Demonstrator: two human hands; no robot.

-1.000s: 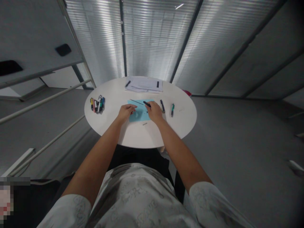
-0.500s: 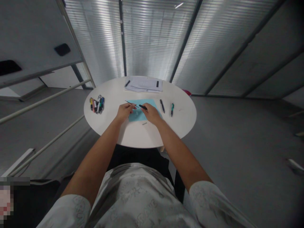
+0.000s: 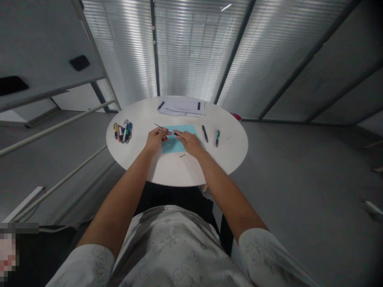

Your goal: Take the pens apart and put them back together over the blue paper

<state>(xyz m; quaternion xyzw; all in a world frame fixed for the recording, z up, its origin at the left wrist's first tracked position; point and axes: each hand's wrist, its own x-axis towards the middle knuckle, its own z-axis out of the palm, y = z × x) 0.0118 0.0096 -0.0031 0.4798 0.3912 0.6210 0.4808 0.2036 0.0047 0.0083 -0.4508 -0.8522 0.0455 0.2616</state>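
Observation:
My left hand [image 3: 155, 139] is closed in a pinch on a thin dark rod [image 3: 159, 126] that looks like a pen refill, its far end pointing up and left. My right hand [image 3: 190, 142] is closed around a black pen barrel [image 3: 175, 134], mostly hidden by the fingers, with its end facing the rod. A small gap separates the two hands' fingertips. Under them lies a light blue sheet [image 3: 173, 147]. Just in front of the sheet rests a small thin grey piece [image 3: 182, 156], too small to name surely.
On the round white table [image 3: 167, 175], a pile of markers [image 3: 123, 131] lies at left. A dark pen [image 3: 205, 134] and a green-and-black pen [image 3: 217, 138] lie at right. White papers [image 3: 181, 106] sit at the back, with a black pen [image 3: 160, 105] on them.
The rod in my left hand has shifted slightly up and left. My right fingers have stretched forward over the barrel, covering more of it.

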